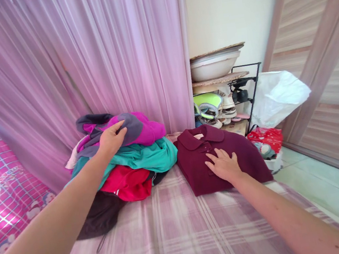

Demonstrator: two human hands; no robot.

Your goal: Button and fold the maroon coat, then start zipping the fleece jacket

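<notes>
My left hand [112,139] is at the top of a heap of clothes, its fingers closed on a magenta and grey garment [148,129]. Some of those fingertips are hidden by the cloth. Below that garment lie a teal garment [148,155], a red garment [130,183] and a dark brown garment [101,216] with a cord. To the right, a maroon polo shirt [242,154] lies folded, collar at the far end. My right hand [225,165] rests on its front, fingers spread and flat.
Both piles lie on a bed with a plaid sheet [181,237]. A lilac curtain [131,55] hangs behind. Beyond the bed's right side are a black shoe rack [254,87] with basins [216,67] on top, a white plastic bag [278,96] and a red bag [267,138].
</notes>
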